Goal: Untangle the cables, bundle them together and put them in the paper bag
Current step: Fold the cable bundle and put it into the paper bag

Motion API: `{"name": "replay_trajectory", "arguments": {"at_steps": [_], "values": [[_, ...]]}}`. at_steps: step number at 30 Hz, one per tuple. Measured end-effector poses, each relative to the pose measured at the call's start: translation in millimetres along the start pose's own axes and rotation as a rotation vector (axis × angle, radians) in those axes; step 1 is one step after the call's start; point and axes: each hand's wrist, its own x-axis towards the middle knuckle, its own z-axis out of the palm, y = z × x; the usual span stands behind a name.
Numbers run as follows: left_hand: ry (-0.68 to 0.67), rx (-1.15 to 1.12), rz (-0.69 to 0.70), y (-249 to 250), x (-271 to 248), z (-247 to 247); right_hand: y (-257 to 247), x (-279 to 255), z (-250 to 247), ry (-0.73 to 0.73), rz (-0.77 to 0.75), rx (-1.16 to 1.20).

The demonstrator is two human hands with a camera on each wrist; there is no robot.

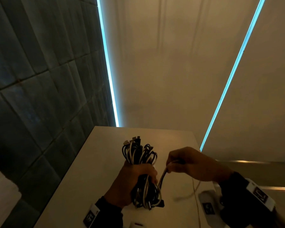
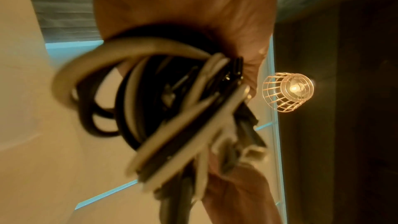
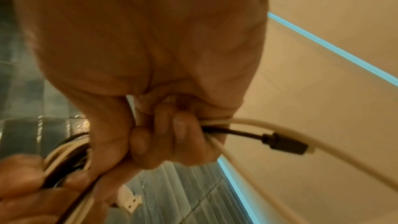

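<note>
My left hand (image 1: 135, 178) grips a thick folded bundle of black and white cables (image 1: 139, 153) around its middle, held upright above the pale table (image 1: 92, 170). Loops and plugs stick out above and below the fist; up close the bundle (image 2: 172, 108) fills the left wrist view. To its right my right hand (image 1: 176, 163) pinches the loose cable ends (image 1: 163, 176) that run down to the bundle. The right wrist view shows the fingers (image 3: 178, 130) curled round a white cable (image 3: 280, 130) and a black cable with a plug (image 3: 284, 144). No paper bag is in view.
A thin string or cord (image 1: 196, 191) lies on the table beneath my right hand. A dark tiled wall (image 1: 39, 96) stands at the left, and a beige wall with blue light strips (image 1: 109, 71) at the back. A caged lamp (image 2: 288, 91) glows nearby.
</note>
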Motion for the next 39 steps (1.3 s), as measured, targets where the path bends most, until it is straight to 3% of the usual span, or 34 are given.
{"name": "replay_trajectory", "arguments": {"at_steps": [4, 8, 14, 20, 24, 28, 31, 35, 39], "values": [[0.021, 0.025, -0.010, -2, 1, 7, -10, 11, 5, 0.116, -0.155, -0.080], [-0.068, -0.050, -0.095, -2, -4, 11, -10, 17, 11, 0.209, -0.267, -0.046], [-0.049, -0.018, -0.193, -7, -4, 9, 0, 17, 9, 0.216, -0.227, -0.024], [-0.126, -0.041, -0.217, -8, -2, 2, -2, 9, 1, 0.200, -0.107, -0.050], [-0.034, -0.166, -0.190, -11, 2, -10, 3, -7, -8, 0.258, -0.057, -0.036], [0.040, -0.289, -0.127, -12, 3, -12, 9, -19, 5, 0.311, -0.004, 0.241], [0.111, -0.321, -0.104, -17, 6, -6, 1, -21, 20, 0.420, 0.006, 0.378], [0.193, -0.407, -0.036, -27, 10, 5, -10, -12, 44, 0.719, 0.081, 0.349], [0.216, -0.509, -0.010, -32, 16, 12, -25, 0, 67, 0.707, 0.073, 0.333]]}}
